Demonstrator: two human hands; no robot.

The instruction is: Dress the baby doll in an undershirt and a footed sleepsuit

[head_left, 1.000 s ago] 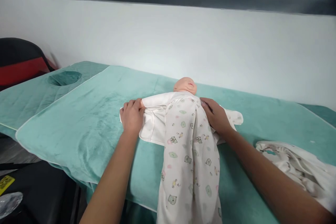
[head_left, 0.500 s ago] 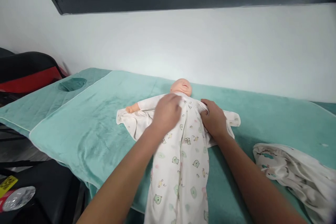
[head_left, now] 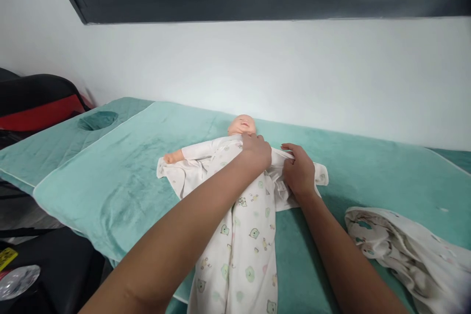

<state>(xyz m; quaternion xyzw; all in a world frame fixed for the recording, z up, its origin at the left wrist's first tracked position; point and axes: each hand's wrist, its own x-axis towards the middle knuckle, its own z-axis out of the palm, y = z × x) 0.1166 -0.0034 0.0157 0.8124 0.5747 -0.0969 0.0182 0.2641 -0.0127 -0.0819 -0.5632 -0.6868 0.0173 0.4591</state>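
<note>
A baby doll point(head_left: 242, 124) lies on its back, its head toward the wall. A white baby sleeper point(head_left: 253, 233) with green animal prints spreads over its front and legs. One doll arm in a plain white sleeve point(head_left: 197, 151) lies stretched to the left, with its bare hand point(head_left: 173, 157) showing. My left hand point(head_left: 257, 151) reaches across to the doll's shoulder, fingers curled over the sleeper's upper edge. At the doll's other arm, my right hand point(head_left: 299, 170) grips the white cloth with thumb and fingers. A printed sleeve end point(head_left: 321, 174) sticks out beyond it. The doll's hand on that side is hidden.
A teal padded bed point(head_left: 121, 176) carries the doll and has a round hole point(head_left: 98, 120) at its left end. A crumpled printed cloth point(head_left: 405, 250) lies at the right. At lower left are a black seat point(head_left: 62, 265) and a plastic bottle point(head_left: 18, 282). The white wall point(head_left: 257, 68) stands behind.
My left hand has moved right, from the middle of the doll's chest to the shoulder near my right hand. The sleeper's front edge has shifted left, showing more cloth under that arm.
</note>
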